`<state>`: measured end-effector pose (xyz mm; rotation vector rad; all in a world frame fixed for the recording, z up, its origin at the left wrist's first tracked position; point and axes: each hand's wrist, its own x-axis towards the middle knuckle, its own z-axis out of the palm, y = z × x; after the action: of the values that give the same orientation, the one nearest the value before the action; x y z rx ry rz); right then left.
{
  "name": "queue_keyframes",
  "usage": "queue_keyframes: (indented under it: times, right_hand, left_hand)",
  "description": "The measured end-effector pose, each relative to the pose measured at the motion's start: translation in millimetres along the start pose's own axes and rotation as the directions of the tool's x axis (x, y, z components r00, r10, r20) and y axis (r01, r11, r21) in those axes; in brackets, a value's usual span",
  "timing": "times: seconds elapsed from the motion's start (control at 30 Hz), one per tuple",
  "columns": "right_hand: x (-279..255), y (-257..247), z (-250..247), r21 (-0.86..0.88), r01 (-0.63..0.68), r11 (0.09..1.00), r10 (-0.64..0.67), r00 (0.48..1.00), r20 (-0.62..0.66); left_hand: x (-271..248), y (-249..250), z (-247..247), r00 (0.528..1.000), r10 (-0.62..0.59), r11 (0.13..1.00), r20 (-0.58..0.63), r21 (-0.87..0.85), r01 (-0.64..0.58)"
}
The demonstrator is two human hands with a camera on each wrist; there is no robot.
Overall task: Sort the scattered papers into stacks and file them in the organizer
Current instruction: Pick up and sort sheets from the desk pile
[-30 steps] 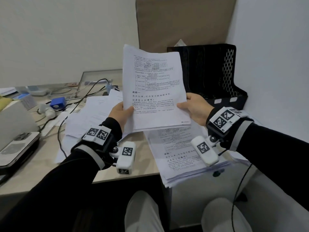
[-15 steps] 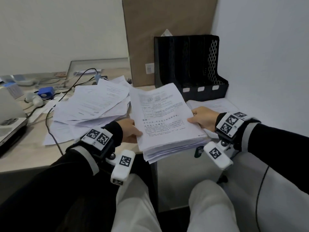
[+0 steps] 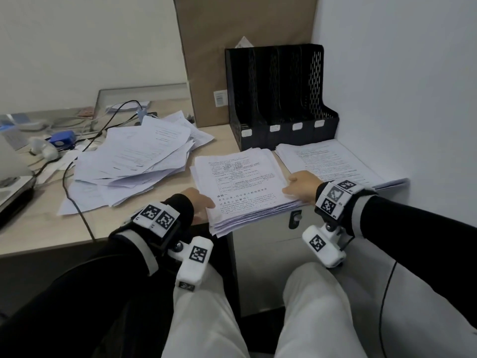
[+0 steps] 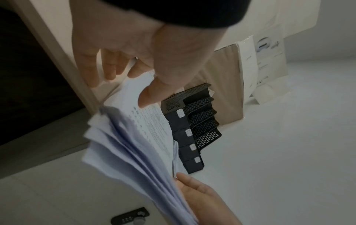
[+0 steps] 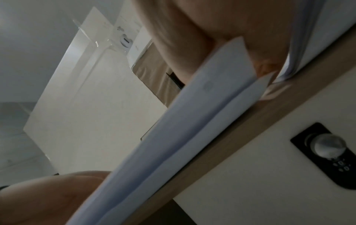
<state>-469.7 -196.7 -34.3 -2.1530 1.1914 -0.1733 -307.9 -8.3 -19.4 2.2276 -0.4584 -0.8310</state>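
Observation:
A thick stack of printed papers [image 3: 245, 187] lies on the desk in front of the black organizer [image 3: 281, 99], its near edge hanging over the desk edge. My left hand [image 3: 198, 202] is at the stack's left edge; in the left wrist view its thumb [image 4: 148, 97] rests on the top sheet and the fingers [image 4: 108, 68] are straight and spread beside the stack [image 4: 134, 144]. My right hand [image 3: 302, 187] grips the right edge, thumb on top and palm [image 4: 202, 197] under the sheets. The organizer's slots look empty.
A second neat stack [image 3: 327, 161] lies by the right wall. A loose heap of papers [image 3: 136, 164] covers the desk's middle left, with cables [image 3: 77, 161] and a blue device [image 3: 62, 138] beyond. A brown board [image 3: 242, 47] leans behind the organizer. A drawer lock [image 3: 295, 219] sits below the desk edge.
The sheets that both hands held up in front of the organizer have come down flat onto the stack on the desk. My left fingers have straightened.

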Motion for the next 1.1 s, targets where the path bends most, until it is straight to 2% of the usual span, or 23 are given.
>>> queue_keyframes:
  times: [0.23, 0.43, 0.67, 0.77, 0.9, 1.03, 1.1]
  right_hand:
    - [-2.5, 7.0, 5.9, 0.143, -0.011, 0.99, 0.006, 0.999, 0.035]
    - [-1.7, 14.8, 0.8, 0.194, -0.048, 0.98, 0.037, 0.998, 0.059]
    - [-8.1, 19.9, -11.5, 0.131, -0.051, 0.99, 0.044, 0.998, 0.054]
    - [-13.3, 18.4, -15.3, 0.072, 0.014, 0.997, -0.016, 1.0, 0.022]
    - [-21.0, 15.2, -18.5, 0.084, 0.069, 0.994, -0.069, 0.998, -0.011]
    - [-28.0, 10.8, -15.5, 0.054, 0.129, 0.99, -0.127, 0.991, -0.038]
    - [-32.4, 5.1, -16.6, 0.078, 0.157, 0.985, -0.152, 0.986, -0.061]
  left_hand:
    - [-3.4, 7.8, 6.1, 0.999, 0.03, 0.995, 0.024, -0.093, -0.028]
    - [-3.7, 5.8, 12.4, 0.992, -0.009, 0.912, 0.124, -0.406, 0.059]
    - [-3.0, 9.8, 20.0, 0.977, 0.106, 0.903, 0.185, -0.43, -0.017]
    - [-3.9, 6.5, 18.2, 0.967, 0.14, 0.919, 0.213, -0.39, -0.047]
    - [-3.9, 1.7, 18.3, 0.96, 0.168, 0.968, 0.222, -0.223, -0.118]
    - [-7.3, 0.0, 24.5, 0.944, 0.184, 0.963, 0.273, -0.24, -0.118]
    - [-7.2, -0.2, 25.1, 0.948, 0.197, 0.963, 0.249, -0.229, -0.14]
